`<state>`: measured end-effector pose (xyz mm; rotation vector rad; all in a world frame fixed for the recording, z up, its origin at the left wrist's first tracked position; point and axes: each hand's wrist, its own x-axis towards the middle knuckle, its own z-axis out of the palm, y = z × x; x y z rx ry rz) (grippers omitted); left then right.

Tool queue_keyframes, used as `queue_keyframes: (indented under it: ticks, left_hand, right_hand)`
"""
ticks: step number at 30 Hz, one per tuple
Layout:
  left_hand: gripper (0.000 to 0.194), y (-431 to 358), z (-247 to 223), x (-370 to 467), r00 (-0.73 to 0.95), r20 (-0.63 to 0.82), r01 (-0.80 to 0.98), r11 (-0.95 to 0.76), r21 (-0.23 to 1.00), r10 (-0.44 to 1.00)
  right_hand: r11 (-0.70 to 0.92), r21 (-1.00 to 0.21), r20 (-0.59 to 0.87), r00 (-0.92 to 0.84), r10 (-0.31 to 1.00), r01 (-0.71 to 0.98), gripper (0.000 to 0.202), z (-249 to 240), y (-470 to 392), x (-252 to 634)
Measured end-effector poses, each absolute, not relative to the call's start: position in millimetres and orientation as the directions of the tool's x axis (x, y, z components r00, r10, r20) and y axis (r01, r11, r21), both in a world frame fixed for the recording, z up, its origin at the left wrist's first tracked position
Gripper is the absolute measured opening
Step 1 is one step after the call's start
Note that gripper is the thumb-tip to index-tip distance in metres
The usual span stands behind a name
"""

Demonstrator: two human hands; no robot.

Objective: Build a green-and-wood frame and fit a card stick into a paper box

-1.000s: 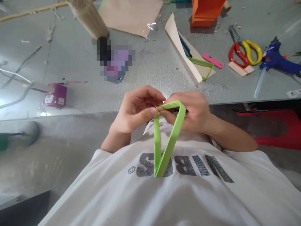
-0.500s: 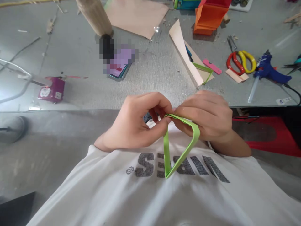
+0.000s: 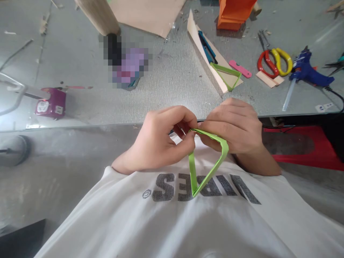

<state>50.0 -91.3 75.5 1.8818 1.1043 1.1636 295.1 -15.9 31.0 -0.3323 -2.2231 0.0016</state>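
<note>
A green strip folded into a triangle (image 3: 211, 175) hangs between my hands, in front of the white shirt (image 3: 172, 222). One upper corner of it is pinched between the thumb and fingers of my left hand (image 3: 163, 141). My right hand (image 3: 233, 127) is closed along the strip's top side, close to my left fingertips; its own fingertips are partly hidden. The triangle's lowest corner points down over the shirt's lettering. Another green triangle (image 3: 228, 86) lies on the table, on a folded piece of light wood sheet (image 3: 206, 59).
Across the grey table (image 3: 166, 82) lie a teal cutter (image 3: 206, 46), a pink tool (image 3: 240, 68), red-and-yellow-handled scissors (image 3: 268, 66), a blue glue gun (image 3: 309, 71), an orange paper object (image 3: 233, 14), a purple box (image 3: 52, 103) and a wooden cylinder (image 3: 99, 16).
The view has shifted slightly, so the table things appear higher and more of the teal cutter shows. Both hands keep their hold, and the green triangle's lowest corner has risen slightly.
</note>
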Motion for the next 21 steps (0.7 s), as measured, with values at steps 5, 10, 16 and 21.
queue_keyframes:
  ticks: [5,10,16,21]
  left_hand:
    - [0.028,-92,74,55,0.245,0.393,0.337,-0.458,0.823,0.886]
    - [0.025,-89,71,54,0.252,0.365,0.301,-0.431,0.851,0.896]
    - [0.041,-79,53,44,0.289,0.260,-0.078,-0.248,0.966,0.921]
    - [0.031,-78,41,52,0.258,0.195,-0.123,-0.168,0.978,0.946]
  right_hand:
    - [0.953,-0.139,0.752,-0.598,0.277,0.268,0.018,26,-17,298]
    - [0.952,-0.227,0.776,-0.553,0.303,0.203,0.013,27,-18,294]
    - [0.907,-0.370,0.779,-0.464,0.422,0.203,0.011,31,-23,285]
    - [0.885,-0.431,0.773,-0.435,0.462,0.176,0.014,33,-26,282]
